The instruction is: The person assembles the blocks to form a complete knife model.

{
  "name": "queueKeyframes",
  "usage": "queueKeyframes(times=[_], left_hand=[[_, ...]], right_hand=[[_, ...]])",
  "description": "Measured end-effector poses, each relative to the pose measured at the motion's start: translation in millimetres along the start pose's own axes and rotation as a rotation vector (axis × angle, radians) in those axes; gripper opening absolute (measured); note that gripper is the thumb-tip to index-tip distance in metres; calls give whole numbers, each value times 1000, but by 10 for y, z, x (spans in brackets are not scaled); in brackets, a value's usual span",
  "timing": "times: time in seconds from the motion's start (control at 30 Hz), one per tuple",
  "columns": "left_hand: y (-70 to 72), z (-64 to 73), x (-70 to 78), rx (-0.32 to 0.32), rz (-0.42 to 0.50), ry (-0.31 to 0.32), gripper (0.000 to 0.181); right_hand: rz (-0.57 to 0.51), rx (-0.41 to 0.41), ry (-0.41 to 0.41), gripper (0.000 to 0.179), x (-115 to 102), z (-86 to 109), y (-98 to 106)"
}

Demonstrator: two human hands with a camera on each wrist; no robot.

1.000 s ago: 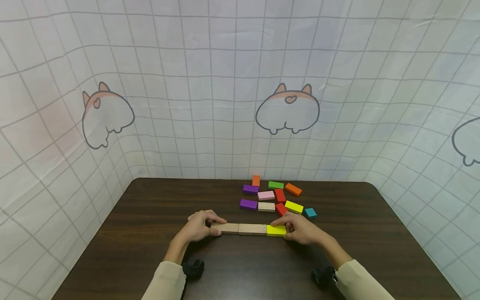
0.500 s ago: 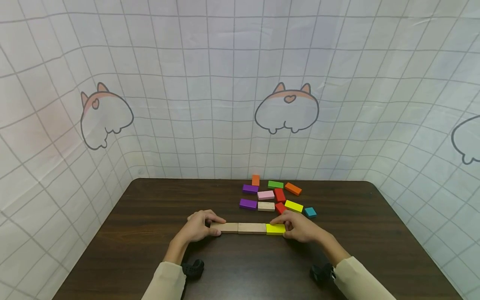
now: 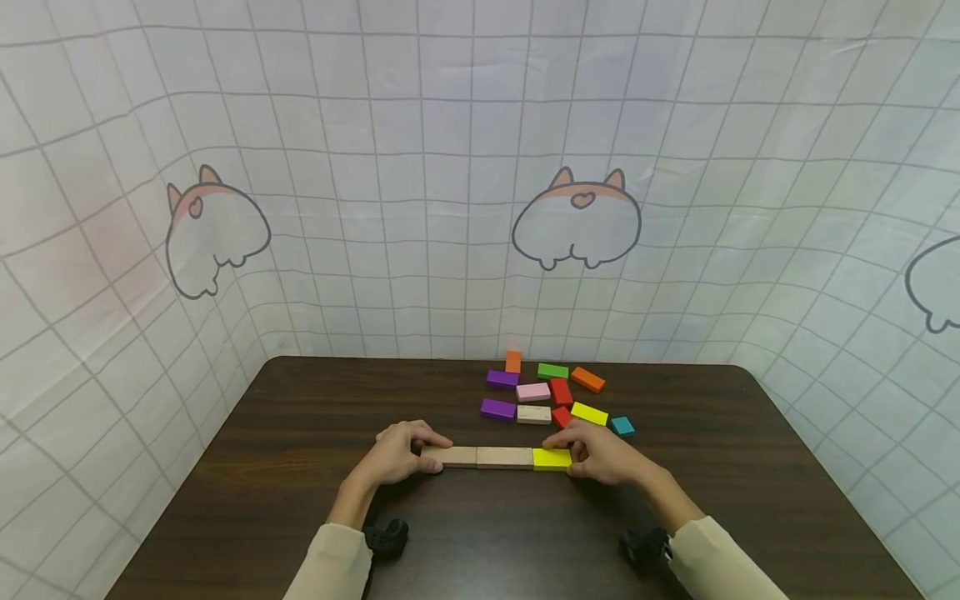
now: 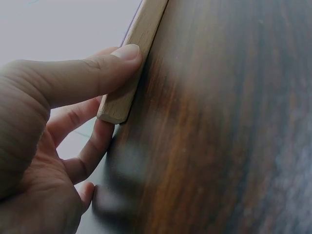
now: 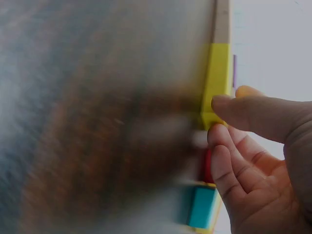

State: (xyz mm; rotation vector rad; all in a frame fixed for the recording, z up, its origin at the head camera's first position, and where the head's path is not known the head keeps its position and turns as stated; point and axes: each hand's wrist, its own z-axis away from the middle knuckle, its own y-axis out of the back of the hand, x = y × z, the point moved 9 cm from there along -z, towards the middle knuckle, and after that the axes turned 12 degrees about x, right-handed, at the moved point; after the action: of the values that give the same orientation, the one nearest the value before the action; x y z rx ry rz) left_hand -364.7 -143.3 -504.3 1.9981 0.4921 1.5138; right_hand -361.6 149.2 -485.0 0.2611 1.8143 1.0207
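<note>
Two plain wooden blocks and a yellow block (image 3: 551,460) lie end to end in a straight row across the table. My left hand (image 3: 397,454) pinches the outer end of the left wooden block (image 3: 459,456), its thumb on the near side. The middle wooden block (image 3: 505,457) sits between the other two, untouched by fingers. At the row's right end, my right hand (image 3: 606,457) grips the yellow block between thumb and fingers. In the left wrist view the thumb presses the side of the wooden block (image 4: 141,29); the right wrist view shows the yellow block (image 5: 218,73) under the right thumb.
Behind the row lie several loose blocks, among them a purple block (image 3: 498,409), a pale block (image 3: 534,415), a second yellow block (image 3: 589,413) and a blue block (image 3: 622,427). The dark wooden table (image 3: 285,442) ends at a white checked curtain (image 3: 420,250).
Both hands keep their hold on the row's ends. The row looks almost unmoved, and the view shifts slightly with the head.
</note>
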Motion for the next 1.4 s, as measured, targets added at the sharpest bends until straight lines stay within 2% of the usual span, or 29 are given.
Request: queueKeyframes(times=[0.13,0.37,0.57,0.83,1.4], left_hand=[[-1,1,5,2,3,0,27],[8,0,5,2,8,0,27],[19,-5,5,2,8,-7,28],[14,3,3,-3,19,-8,28],[33,6,14,9,18,-14,28]], right_hand=[[-11,46,-23,44,44,10,168],[17,213,-90,46,301,-2,601],[54,288,-139,48,582,-21,739],[68,275,-190,49,815,-100,669],[150,170,-293,51,944,-290,583]])
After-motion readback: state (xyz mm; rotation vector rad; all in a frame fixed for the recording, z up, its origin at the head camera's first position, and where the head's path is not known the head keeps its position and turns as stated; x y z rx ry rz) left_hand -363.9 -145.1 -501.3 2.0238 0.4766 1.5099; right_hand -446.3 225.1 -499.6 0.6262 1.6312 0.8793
